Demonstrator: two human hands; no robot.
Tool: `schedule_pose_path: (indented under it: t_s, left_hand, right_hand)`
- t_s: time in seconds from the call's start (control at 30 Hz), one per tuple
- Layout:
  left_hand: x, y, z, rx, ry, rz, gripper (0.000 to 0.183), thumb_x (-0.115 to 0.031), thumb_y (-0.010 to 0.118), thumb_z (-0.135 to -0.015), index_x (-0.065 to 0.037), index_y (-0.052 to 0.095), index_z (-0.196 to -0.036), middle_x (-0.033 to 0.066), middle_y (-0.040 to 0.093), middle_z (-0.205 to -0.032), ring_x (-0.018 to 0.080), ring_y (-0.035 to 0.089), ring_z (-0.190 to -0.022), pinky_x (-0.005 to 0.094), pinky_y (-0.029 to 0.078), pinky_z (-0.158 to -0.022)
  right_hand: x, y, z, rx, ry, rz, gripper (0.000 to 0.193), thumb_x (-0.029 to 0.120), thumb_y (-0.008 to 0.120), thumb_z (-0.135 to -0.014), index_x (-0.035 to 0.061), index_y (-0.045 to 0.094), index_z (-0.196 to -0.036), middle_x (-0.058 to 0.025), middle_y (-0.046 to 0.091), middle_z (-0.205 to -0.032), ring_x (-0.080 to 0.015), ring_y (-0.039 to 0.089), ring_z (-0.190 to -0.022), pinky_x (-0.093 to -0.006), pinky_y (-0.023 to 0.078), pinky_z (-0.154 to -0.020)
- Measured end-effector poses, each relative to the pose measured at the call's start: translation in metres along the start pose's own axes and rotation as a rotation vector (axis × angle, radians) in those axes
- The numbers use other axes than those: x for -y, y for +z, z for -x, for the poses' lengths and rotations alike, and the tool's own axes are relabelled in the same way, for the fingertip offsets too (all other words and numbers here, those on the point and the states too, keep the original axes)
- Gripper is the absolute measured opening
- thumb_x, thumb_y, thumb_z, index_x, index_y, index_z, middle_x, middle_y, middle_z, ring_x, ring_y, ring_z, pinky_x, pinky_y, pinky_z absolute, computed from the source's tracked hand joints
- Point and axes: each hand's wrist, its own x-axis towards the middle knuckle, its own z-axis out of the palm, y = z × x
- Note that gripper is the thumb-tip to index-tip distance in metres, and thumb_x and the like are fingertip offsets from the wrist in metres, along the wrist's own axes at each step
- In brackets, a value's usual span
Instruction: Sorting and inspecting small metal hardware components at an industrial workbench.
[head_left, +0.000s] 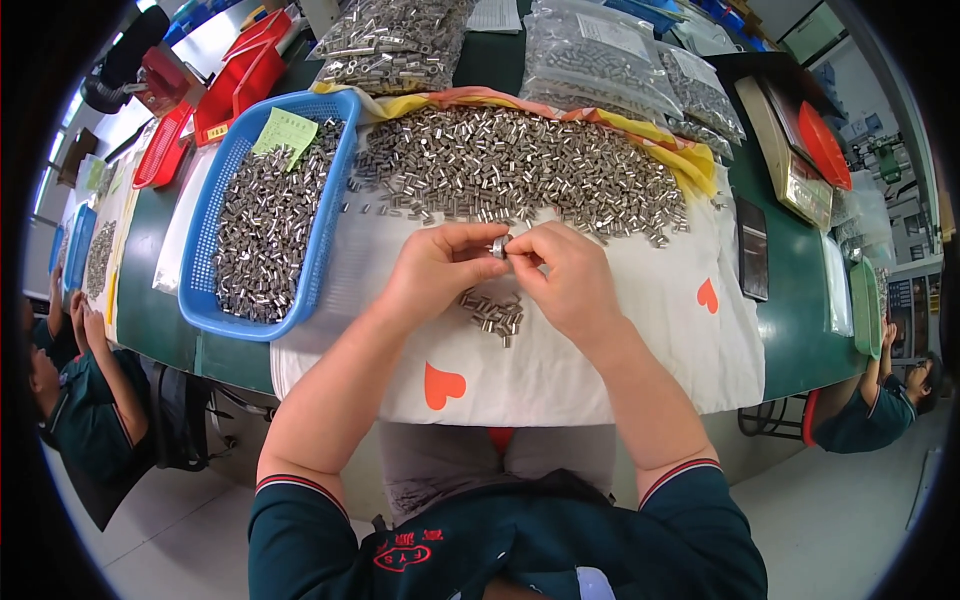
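Observation:
Between the fingertips of both hands sits a small shiny metal ring-like part (499, 246). My left hand (437, 268) pinches it from the left with thumb and forefinger. My right hand (565, 275) is closed at its other side, fingertips touching it; whether they hold a second small piece is hidden. Just below the hands, a little group of short metal tubes (492, 318) lies on the white cloth (560, 370) printed with red hearts. Beyond the hands spreads a large pile of similar short metal tubes (540, 165).
A blue basket (188, 270) of metal tubes with a yellow-green note (285, 137) stands left. Bulging clear bags (600, 62) of metal parts line the back. A dark phone-like slab (752, 250) lies right, near a red tray (823, 147). Co-workers (95, 400) sit at both sides.

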Motion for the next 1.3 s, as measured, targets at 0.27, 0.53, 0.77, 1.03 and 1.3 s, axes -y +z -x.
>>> schedule_pose_path:
  t_s: [0.27, 0.53, 0.77, 1.03, 1.3]
  left_hand:
    - [0.000, 0.001, 0.001, 0.071, -0.011, -0.040, 0.036, 0.000, 0.064, -0.075, 0.003, 0.054, -0.110, 0.0046, 0.061, -0.093, 0.0090, 0.058, -0.083, 0.0211, 0.048, -0.073]
    - [-0.008, 0.007, 0.008, 0.273, -0.071, -0.220, 0.034, -0.005, 0.068, -0.072, -0.002, 0.059, -0.105, 0.0025, 0.062, -0.088, 0.0068, 0.056, -0.078, 0.0216, 0.047, -0.071]
    - [-0.007, 0.008, 0.001, 0.223, 0.008, -0.173, 0.033, -0.001, 0.066, -0.073, -0.001, 0.059, -0.105, 0.0033, 0.061, -0.088, 0.0074, 0.056, -0.077, 0.0210, 0.048, -0.070]
    - [0.000, -0.003, 0.000, 0.008, 0.014, 0.018, 0.035, 0.001, 0.062, -0.076, 0.001, 0.054, -0.110, 0.0037, 0.060, -0.094, 0.0092, 0.057, -0.082, 0.0219, 0.048, -0.074]
    - [-0.001, -0.005, -0.001, 0.046, 0.022, 0.065, 0.036, 0.002, 0.061, -0.077, 0.002, 0.052, -0.112, 0.0055, 0.060, -0.095, 0.0101, 0.057, -0.083, 0.0224, 0.048, -0.074]
  right_hand:
    - [-0.012, -0.014, -0.006, 0.206, 0.296, -0.340, 0.009, 0.004, 0.063, -0.073, 0.0024, 0.060, -0.081, -0.0007, 0.059, -0.072, -0.0084, 0.053, -0.065, -0.0227, 0.044, -0.061]
    - [-0.039, 0.005, -0.012, -0.023, 0.203, 0.047, 0.009, 0.010, 0.060, -0.074, 0.0026, 0.060, -0.079, -0.0083, 0.059, -0.073, -0.0204, 0.057, -0.066, -0.0302, 0.045, -0.060]
    - [-0.036, 0.006, -0.014, 0.003, 0.129, 0.357, 0.006, 0.010, 0.058, -0.072, 0.0041, 0.059, -0.073, -0.0104, 0.058, -0.073, -0.0276, 0.055, -0.068, -0.0379, 0.044, -0.063]
    - [-0.016, 0.003, -0.004, 0.027, 0.229, -0.183, 0.006, 0.006, 0.060, -0.073, 0.0033, 0.061, -0.078, -0.0060, 0.059, -0.073, -0.0153, 0.056, -0.065, -0.0265, 0.045, -0.061]
    - [-0.005, -0.004, -0.004, 0.105, 0.201, -0.356, 0.010, 0.004, 0.062, -0.072, 0.0024, 0.063, -0.082, -0.0032, 0.060, -0.076, -0.0104, 0.054, -0.065, -0.0233, 0.044, -0.061]
